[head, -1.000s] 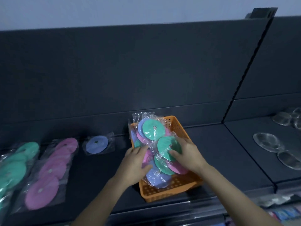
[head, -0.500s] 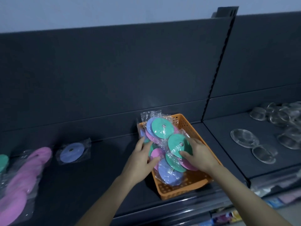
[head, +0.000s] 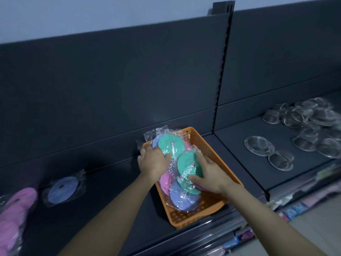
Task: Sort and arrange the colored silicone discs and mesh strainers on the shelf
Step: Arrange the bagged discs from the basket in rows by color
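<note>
1. Orange basket [head: 212,150] sits at centre frame on the dark shelf [head: 110,191], heaped with bagged silicone discs [head: 182,198].
2. The left hand [head: 153,161] has its grip curled on the upper green disc [head: 171,145]; the right hand [head: 208,174] pinches the lower green disc [head: 188,163].
3. Mesh strainers [head: 258,147] lie at right; a lone blue disc [head: 61,189] and pink discs [head: 18,206] at lower left.

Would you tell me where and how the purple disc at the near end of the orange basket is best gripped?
Probably pinch the purple disc by its near rim, coming from above on the person's side. It lies face up on top, while its far edge is tucked under a green disc; the loose clear wrap gives extra purchase.
</note>
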`<state>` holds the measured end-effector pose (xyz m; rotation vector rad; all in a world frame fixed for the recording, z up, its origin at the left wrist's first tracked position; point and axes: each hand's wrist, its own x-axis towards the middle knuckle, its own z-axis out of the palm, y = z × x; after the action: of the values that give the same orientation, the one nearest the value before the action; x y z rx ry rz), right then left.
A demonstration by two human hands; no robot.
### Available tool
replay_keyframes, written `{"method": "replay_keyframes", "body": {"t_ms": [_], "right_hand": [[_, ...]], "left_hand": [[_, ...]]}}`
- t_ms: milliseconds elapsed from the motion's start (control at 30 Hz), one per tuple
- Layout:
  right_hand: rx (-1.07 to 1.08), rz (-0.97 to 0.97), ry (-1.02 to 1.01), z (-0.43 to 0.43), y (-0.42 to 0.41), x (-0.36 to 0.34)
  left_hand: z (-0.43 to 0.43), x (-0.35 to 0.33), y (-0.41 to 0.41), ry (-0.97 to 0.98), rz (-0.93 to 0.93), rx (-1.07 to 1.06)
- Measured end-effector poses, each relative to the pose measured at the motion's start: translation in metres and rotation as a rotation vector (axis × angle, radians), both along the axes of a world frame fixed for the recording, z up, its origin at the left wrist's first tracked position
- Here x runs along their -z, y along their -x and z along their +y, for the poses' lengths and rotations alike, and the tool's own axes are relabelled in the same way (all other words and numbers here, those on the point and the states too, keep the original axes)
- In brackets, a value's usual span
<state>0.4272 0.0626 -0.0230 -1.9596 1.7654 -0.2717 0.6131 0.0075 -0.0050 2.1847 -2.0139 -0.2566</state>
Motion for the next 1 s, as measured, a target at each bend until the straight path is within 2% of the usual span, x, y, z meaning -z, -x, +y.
{"method": "replay_keyframes", "body": {"t_ms": [167, 300, 433, 500, 567, 633, 733, 800, 900, 1000], "right_hand": [[0.072, -0.067, 0.045, 0.000, 0.000, -0.002], [0.158, -0.205, 0.128, -0.001, -0.001, -0.005], [0.400, -0.515, 0.145, -0.005, -0.018, -0.010], [0.497, -0.677, 0.035, -0.011, -0.030, -0.015], [0.571, -0.937, -0.175, -0.014, -0.041, -0.024], [0.596, -1.089, -0.298, -0.016, -0.051, -0.031], [0.591, -1.254, -0.303, -0.016, -0.069, -0.042], [0.595, -1.352, -0.296, -0.015, -0.083, -0.046], [0.563, -1.387, -0.310, -0.013, -0.107, -0.045], [0.539, -1.363, -0.335, -0.008, -0.133, -0.041]], "left_hand": [[-0.009, -0.002, 0.003, -0.056, 0.282, -0.169], [-0.007, -0.006, -0.002, 0.031, 0.585, -0.212], [-0.002, -0.016, -0.026, 0.143, 0.776, -0.085], [0.000, -0.021, -0.044, 0.209, 0.878, -0.048], [0.001, -0.022, -0.065, 0.265, 0.949, -0.052], [0.002, -0.019, -0.090, 0.283, 0.998, -0.060], [0.006, -0.013, -0.130, 0.261, 1.041, -0.077], [0.009, -0.008, -0.155, 0.258, 0.998, -0.138], [0.009, 0.005, -0.192, 0.237, 0.953, -0.282], [0.006, 0.024, -0.220, 0.162, 0.864, -0.282]]}}
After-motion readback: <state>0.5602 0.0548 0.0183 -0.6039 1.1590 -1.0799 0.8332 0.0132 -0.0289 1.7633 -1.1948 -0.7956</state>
